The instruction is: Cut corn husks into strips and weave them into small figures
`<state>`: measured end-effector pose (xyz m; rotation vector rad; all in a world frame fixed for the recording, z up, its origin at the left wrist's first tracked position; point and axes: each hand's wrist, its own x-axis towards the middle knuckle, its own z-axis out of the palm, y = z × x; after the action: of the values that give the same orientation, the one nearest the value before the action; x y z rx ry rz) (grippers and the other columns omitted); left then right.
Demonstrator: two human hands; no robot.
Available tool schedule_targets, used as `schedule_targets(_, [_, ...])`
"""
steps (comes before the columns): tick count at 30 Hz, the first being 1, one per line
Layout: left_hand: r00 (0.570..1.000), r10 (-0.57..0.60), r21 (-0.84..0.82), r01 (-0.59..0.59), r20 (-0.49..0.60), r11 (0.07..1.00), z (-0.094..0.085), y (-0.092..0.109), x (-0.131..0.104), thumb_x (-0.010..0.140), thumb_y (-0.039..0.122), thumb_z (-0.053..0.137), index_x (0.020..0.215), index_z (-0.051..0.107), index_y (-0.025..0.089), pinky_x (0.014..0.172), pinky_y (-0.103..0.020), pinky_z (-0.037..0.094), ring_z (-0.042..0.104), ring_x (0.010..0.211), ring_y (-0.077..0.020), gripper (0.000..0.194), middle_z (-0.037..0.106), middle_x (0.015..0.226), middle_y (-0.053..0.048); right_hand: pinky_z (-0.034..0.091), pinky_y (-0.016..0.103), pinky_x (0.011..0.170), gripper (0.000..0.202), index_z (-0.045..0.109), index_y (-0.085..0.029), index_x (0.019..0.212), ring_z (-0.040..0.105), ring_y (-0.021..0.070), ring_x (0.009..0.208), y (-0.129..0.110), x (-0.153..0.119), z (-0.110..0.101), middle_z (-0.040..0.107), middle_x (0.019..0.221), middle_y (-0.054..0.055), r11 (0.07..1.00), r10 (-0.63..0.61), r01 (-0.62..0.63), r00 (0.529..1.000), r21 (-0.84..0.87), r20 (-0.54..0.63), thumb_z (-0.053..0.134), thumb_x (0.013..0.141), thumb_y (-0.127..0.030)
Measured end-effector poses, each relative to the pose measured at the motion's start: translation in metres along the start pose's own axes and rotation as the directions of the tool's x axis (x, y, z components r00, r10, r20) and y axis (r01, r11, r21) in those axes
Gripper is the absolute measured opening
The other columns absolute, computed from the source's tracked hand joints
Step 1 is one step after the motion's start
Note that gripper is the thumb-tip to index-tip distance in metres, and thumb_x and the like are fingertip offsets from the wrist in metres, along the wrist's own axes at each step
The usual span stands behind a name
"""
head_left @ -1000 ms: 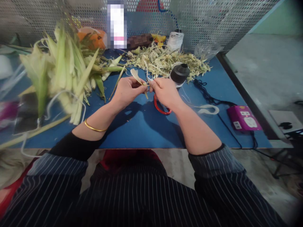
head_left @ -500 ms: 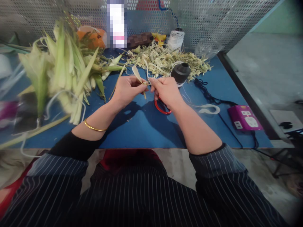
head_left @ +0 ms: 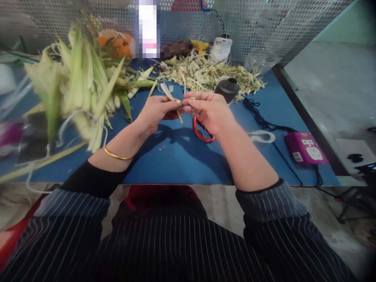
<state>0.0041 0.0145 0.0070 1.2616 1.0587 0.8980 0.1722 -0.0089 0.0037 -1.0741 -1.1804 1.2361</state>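
My left hand (head_left: 160, 109) pinches a narrow corn husk strip (head_left: 167, 91) between thumb and fingers, its pale end sticking up and a thin stalk-like end pointing down. Close against it, my right hand (head_left: 213, 109) has its thumb and fingertips closed on a thin pale husk strip (head_left: 185, 83). The fingertips of both hands meet, so the join between the pieces is hidden. Below my right palm shows a red loop handle (head_left: 202, 135), like that of scissors; whether it rests on the table or hangs from the hand I cannot tell.
A heap of corn husks (head_left: 78, 74) lies at left, shredded husk (head_left: 205, 68) at the back. Behind my right hand stands a black cone spool (head_left: 227, 88). To the right are a white band (head_left: 263, 136), a black cord (head_left: 261, 119) and a purple power socket box (head_left: 305, 147) on the blue table (head_left: 176, 164).
My right hand has turned and its fingers have straightened, coming up against my left fingertips. The left hand keeps its pinch on the husk strip. The view has shifted slightly.
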Motion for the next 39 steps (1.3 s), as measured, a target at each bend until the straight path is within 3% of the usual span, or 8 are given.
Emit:
schedule_targets(4, [0.999,-0.008,0.002,0.008,0.033,1.000,0.002,-0.001,-0.001,0.068,0.032,0.077,0.081,0.070,0.013,0.069,-0.026,0.054,0.068,0.069,-0.0145,0.024,0.072,0.075,-0.006,0.052,0.031,0.077,0.015,0.067,-0.019,0.084,0.065,0.0149,0.078,0.002,-0.004,0.003,0.066,0.079,0.002,0.891,-0.268,0.216,0.960,-0.400,-0.079,0.061,0.086,-0.033])
schedule_targets(7, [0.999,-0.012,0.015,0.011,0.047,1.000,0.003,-0.002,-0.002,0.068,0.032,0.076,0.083,0.069,0.013,0.071,-0.026,0.054,0.068,0.070,-0.0145,0.025,0.072,0.075,-0.006,0.048,0.035,0.083,0.019,0.064,-0.021,0.083,0.061,0.0198,0.090,-0.001,-0.006,0.002,0.064,0.090,0.005,0.575,-0.455,0.291,0.890,-0.764,-0.003,0.055,0.090,-0.035])
schedule_targets(10, [0.998,0.003,0.014,-0.004,0.071,1.000,0.003,-0.002,-0.002,0.069,0.031,0.076,0.084,0.070,0.012,0.072,-0.027,0.055,0.068,0.071,-0.0148,0.025,0.072,0.075,-0.006,0.045,0.039,0.085,0.022,0.061,-0.021,0.085,0.059,0.0232,0.092,-0.005,-0.006,-0.001,0.062,0.096,0.009,0.272,-0.483,0.281,0.867,-0.920,0.122,0.047,0.094,-0.036])
schedule_targets(14, [0.995,0.010,0.004,-0.011,0.099,1.000,0.002,-0.003,0.000,0.069,0.032,0.076,0.084,0.071,0.013,0.070,-0.025,0.054,0.069,0.073,-0.0148,0.025,0.072,0.076,-0.006,0.043,0.042,0.087,0.031,0.059,-0.021,0.091,0.057,0.0253,0.096,-0.005,-0.003,-0.005,0.060,0.096,0.010,0.149,-0.457,0.294,0.867,-0.944,0.198,0.036,0.098,-0.040])
schedule_targets(24, [0.987,-0.028,-0.016,0.031,0.161,0.999,-0.001,-0.002,0.000,0.069,0.031,0.075,0.086,0.071,0.013,0.071,-0.027,0.055,0.067,0.069,-0.0132,0.025,0.072,0.081,-0.006,0.046,0.038,0.082,0.039,0.058,-0.022,0.083,0.057,0.0213,0.089,-0.002,0.000,-0.008,0.058,0.085,0.007,0.295,-0.467,0.336,0.867,-0.895,0.171,0.032,0.098,-0.047])
schedule_targets(30, [0.988,0.012,-0.034,-0.007,0.151,0.999,0.002,0.000,-0.002,0.069,0.031,0.077,0.088,0.071,0.013,0.074,-0.030,0.056,0.070,0.076,-0.0168,0.027,0.072,0.080,-0.006,0.047,0.035,0.079,0.040,0.052,-0.021,0.067,0.056,0.0181,0.081,-0.005,0.000,-0.005,0.054,0.072,0.003,0.516,-0.434,0.294,0.899,-0.804,0.050,0.047,0.093,-0.051])
schedule_targets(35, [0.983,0.170,-0.019,-0.169,0.073,0.985,0.009,0.003,-0.006,0.065,0.026,0.081,0.082,0.070,0.011,0.079,-0.033,0.056,0.071,0.079,-0.0200,0.025,0.072,0.077,-0.006,0.044,0.025,0.058,0.044,0.047,-0.020,0.061,0.051,0.0115,0.061,0.002,0.003,0.000,0.044,0.056,-0.003,0.882,-0.190,0.104,0.971,-0.459,-0.145,0.053,0.088,-0.054])
schedule_targets(39, [0.974,0.216,-0.018,-0.215,0.063,0.976,0.012,0.002,-0.009,0.065,0.026,0.079,0.084,0.072,0.013,0.079,-0.032,0.056,0.071,0.081,-0.0199,0.024,0.073,0.083,-0.005,0.037,0.021,0.045,0.045,0.046,-0.020,0.061,0.043,0.0067,0.047,0.010,0.007,0.004,0.041,0.050,-0.006,0.986,0.033,-0.059,0.986,-0.155,-0.162,0.062,0.081,-0.057])
